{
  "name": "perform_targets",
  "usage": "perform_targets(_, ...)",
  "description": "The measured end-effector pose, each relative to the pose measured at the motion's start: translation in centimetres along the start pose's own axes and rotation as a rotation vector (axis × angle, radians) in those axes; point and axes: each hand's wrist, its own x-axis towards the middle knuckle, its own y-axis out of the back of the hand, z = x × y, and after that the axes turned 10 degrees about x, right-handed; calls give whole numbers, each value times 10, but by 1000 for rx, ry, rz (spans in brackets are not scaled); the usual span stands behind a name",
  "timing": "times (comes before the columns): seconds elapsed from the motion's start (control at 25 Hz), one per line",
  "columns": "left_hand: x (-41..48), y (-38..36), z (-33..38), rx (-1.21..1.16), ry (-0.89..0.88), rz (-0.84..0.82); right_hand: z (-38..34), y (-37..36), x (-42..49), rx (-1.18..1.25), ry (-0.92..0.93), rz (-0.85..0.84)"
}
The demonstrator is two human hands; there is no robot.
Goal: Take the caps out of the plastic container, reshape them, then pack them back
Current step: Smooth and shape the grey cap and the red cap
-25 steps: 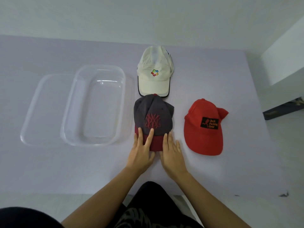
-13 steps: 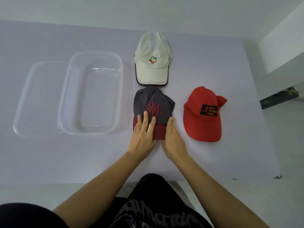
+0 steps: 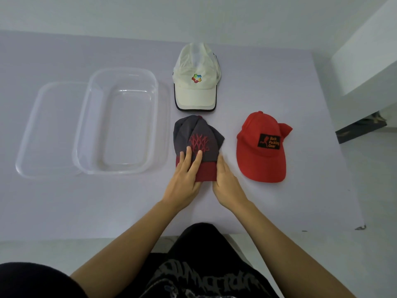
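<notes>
Grey cap [image 3: 193,130] flat, long axis near-to-far, red brim [image 3: 206,172] at near end

Your two bare forearms extend forward from the bottom of the view and draw together, so your hands sit nearly side by side. Your left hand [image 3: 184,179] lies palm down, its fingers [image 3: 189,154] straight and slightly spread, flat on the cap [image 3: 198,133]. Your right hand [image 3: 227,181] stands more on its edge, fingers straight and held together against the cap's right side. The two hands are close but apart.
</notes>
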Motion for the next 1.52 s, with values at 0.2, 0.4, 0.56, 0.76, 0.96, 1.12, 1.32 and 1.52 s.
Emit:
perform_targets(0.2,-4,2,9,-328,77,18,-15,-8,-1,334,-29,-21)
perform_targets(0.4,1,11,5,-345,52,-17,-18,-4,4,451,-25,-100)
perform_targets(0.56,6,13,-16,-193,-12,-92,-5,-4,-4,378,-36,-83)
perform_targets(0.76,7,6,-1,-370,57,-62,-5,-6,3,551,-53,-116)
perform_targets(0.96,7,12,-11,-346,133,-83,-5,-9,1,558,-27,-102)
perform_targets(1.12,8,11,6,-540,262,-64,-22,-13,1,736,-84,-81)
perform_targets(1.32,9,12,-15,-407,185,-101,-1,-5,7,467,38,-86)
perform_targets(1.52,6,7,-19,-378,202,-65,13,-6,10,280,47,116)
